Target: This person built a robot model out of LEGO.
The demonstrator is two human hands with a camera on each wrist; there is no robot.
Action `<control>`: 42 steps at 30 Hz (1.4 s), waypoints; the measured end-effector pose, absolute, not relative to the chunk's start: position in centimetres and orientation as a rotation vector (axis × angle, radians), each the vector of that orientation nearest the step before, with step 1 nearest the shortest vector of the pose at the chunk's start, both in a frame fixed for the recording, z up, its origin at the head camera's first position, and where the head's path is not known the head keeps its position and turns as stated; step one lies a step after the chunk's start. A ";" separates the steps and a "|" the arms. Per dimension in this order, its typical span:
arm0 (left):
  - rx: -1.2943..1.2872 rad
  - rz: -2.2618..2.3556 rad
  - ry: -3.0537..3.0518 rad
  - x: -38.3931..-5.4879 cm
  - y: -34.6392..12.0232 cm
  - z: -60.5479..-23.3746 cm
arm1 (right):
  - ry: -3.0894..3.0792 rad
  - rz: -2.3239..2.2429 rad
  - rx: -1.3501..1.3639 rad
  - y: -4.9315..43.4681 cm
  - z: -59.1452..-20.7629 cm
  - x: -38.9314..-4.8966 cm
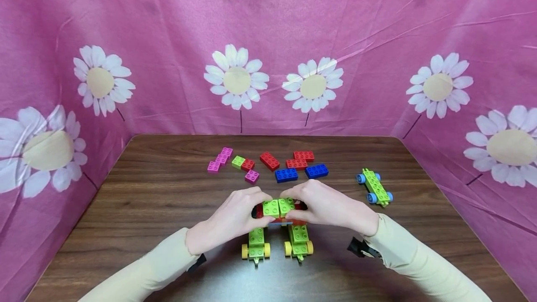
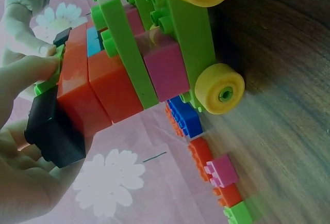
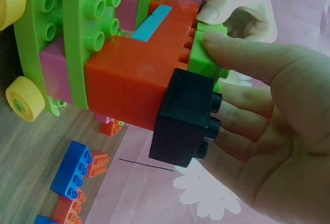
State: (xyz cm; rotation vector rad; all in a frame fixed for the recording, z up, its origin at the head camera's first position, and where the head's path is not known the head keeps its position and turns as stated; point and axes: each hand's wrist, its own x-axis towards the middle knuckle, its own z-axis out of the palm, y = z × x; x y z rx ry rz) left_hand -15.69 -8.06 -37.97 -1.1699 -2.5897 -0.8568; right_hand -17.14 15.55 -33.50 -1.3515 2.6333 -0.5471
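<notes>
Two light green bricks, a left one (image 1: 270, 208) and a right one (image 1: 287, 206), sit side by side on top of a built toy block structure. My left hand (image 1: 240, 208) pinches the left green brick between thumb and fingers. From the other side, my right hand (image 1: 326, 202) grips the right green brick the same way. Below them are red bricks (image 3: 139, 69) with a light blue piece (image 3: 152, 22), and a black brick (image 2: 56, 128) at the end. Pink bricks (image 2: 164, 69) and green plates link these to two green wheeled bases (image 1: 257, 246) with yellow wheels.
Behind the structure lie loose red bricks (image 1: 269, 161), blue bricks (image 1: 286, 175), pink bricks (image 1: 221, 158) and a green brick (image 1: 238, 161). A green wheeled base with blue wheels (image 1: 376, 186) stands at the right. Pink flowered cloth (image 1: 268, 22) surrounds the wooden table (image 1: 168, 190).
</notes>
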 end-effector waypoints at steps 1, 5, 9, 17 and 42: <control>-1.173 -0.847 -2.587 -15.7 -8.0 -38.0 | 2.639 -0.546 -1.346 15.6 -33.5 -17.1; -1.173 -0.810 -2.595 -15.6 -7.9 -38.0 | 2.652 -0.540 -1.325 15.7 -33.6 -17.2; -1.171 -0.776 -2.604 -15.5 -7.6 -37.9 | 2.639 -0.540 -1.328 15.7 -33.7 -17.1; -1.196 -0.705 -2.589 -15.4 -7.4 -37.7 | 2.636 -0.558 -1.327 15.9 -33.7 -17.1; -1.199 -0.605 -2.631 -15.6 -6.9 -36.8 | 2.665 -0.622 -1.303 16.1 -34.2 -17.0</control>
